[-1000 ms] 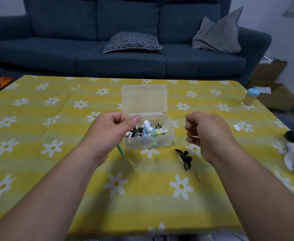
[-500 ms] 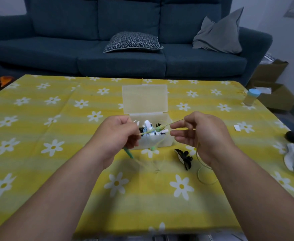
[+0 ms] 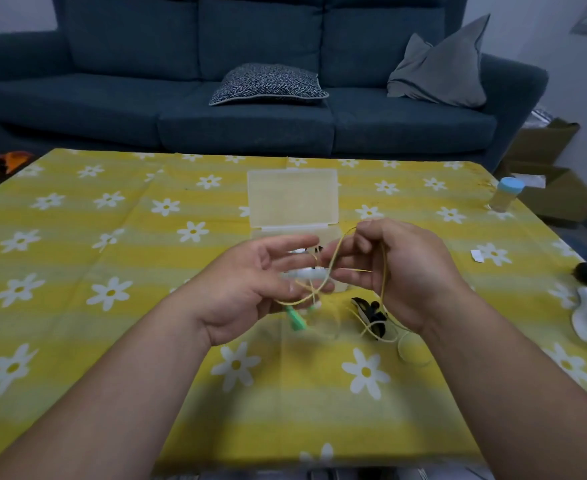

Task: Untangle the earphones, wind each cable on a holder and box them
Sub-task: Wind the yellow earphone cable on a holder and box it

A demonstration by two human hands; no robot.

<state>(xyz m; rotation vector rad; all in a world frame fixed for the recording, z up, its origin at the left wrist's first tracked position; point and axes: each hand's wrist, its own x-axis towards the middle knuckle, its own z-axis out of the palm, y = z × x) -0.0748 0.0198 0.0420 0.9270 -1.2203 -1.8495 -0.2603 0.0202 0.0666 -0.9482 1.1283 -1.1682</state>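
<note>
Head view: the untangling step is being carried out. The right hand (image 3: 406,271) is pinching the yellow earphone cable (image 3: 335,254) in curled fingers, raising a loop in front of the open box (image 3: 292,199). The left hand (image 3: 247,292) is lying palm-up, fingers spread, with the cable draping across them and its green plug (image 3: 295,320) dangling below (blur is hiding whether any finger is gripping). A black clip (image 3: 366,311), likely a holder, is lying on the tablecloth (image 3: 112,271) beside the right wrist. Judgement: winding is not yet begun, and the crossed strands need drawing apart first.
</note>
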